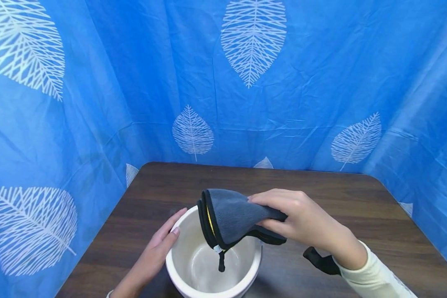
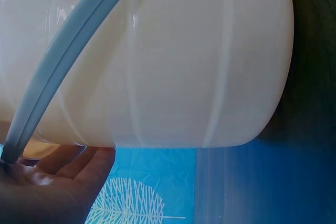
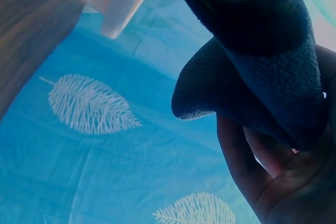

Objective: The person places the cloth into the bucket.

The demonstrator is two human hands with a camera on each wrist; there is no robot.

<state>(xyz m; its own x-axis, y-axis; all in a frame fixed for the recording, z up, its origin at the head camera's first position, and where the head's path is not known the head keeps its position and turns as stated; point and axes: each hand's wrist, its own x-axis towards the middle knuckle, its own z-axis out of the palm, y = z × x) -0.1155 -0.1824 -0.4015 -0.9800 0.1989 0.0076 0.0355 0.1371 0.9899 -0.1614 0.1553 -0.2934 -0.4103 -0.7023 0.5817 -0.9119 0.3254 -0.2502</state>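
A white bucket (image 1: pixel 208 289) stands at the front middle of the table, its inside partly hidden by a cloth. My left hand (image 1: pixel 158 250) rests against its left side, thumb on the rim and fairly straight fingers along the outside. The left wrist view shows those fingers (image 2: pixel 97 169) touching the glossy wall, with a grey-blue handle (image 2: pixel 68 51) slanting across it. Above the bucket's opening, my right hand (image 1: pixel 301 217) pinches a folded grey towel (image 1: pixel 232 215) between thumb and fingers. The towel has black edging, a yellow layer and a small black loop (image 1: pixel 221 263) hanging down.
The dark wooden table (image 1: pixel 283 182) has rounded far corners. A blue curtain (image 1: pixel 305 103) with white leaf prints surrounds its back and sides. A black strap-like piece (image 1: pixel 322 260) hangs by the right wrist.
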